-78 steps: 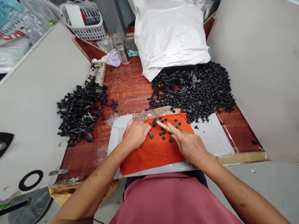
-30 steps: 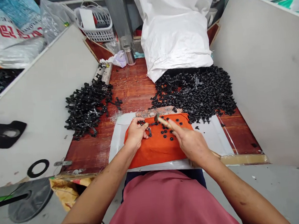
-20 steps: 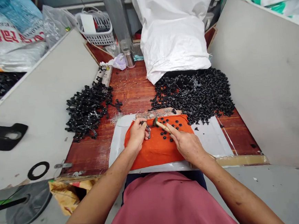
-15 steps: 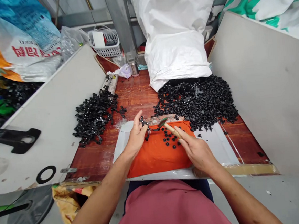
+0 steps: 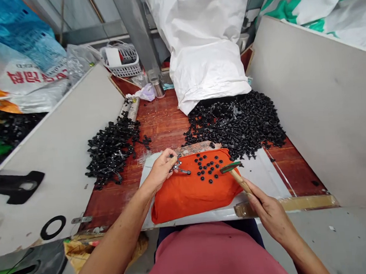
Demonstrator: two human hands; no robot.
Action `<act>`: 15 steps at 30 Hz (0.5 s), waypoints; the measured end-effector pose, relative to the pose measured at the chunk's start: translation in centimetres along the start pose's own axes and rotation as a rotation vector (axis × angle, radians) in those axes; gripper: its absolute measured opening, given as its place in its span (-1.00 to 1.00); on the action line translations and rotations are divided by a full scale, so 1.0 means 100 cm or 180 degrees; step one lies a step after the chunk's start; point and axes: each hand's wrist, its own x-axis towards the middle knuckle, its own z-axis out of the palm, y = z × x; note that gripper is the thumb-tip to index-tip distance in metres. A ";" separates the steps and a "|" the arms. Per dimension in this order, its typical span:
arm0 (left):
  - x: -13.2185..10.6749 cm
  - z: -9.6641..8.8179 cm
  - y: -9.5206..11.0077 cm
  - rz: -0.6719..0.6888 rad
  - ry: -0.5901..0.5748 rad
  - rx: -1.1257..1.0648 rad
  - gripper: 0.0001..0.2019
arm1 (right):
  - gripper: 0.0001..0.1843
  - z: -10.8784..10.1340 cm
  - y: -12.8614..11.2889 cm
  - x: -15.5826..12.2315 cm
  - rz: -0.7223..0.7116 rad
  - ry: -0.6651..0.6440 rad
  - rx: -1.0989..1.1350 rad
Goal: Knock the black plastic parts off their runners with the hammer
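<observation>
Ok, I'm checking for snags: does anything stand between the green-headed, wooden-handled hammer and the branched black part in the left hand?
Only small round black pieces, scattered across the orange cloth between the hammer and the black part; nothing taller is visible there.

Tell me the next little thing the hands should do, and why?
Maybe the left hand should bring its black branching piece over to one of the small round black pieces. They sit on the orange cloth, just right of it, and the right hand holds the hammer at their right side, leaving most uncovered.
</observation>
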 end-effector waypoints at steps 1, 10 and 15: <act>0.004 0.005 0.000 -0.0101 -0.0044 -0.0003 -0.53 | -0.45 0.001 0.002 -0.002 0.0075 -0.0019 0.0006; 0.036 0.021 -0.006 -0.0316 -0.0655 0.0554 -0.59 | -0.47 0.008 0.002 -0.003 0.0295 -0.0072 -0.0125; 0.050 0.019 -0.019 0.0041 -0.0949 0.0995 -0.64 | -0.45 0.005 -0.003 -0.002 0.0365 -0.0224 -0.0192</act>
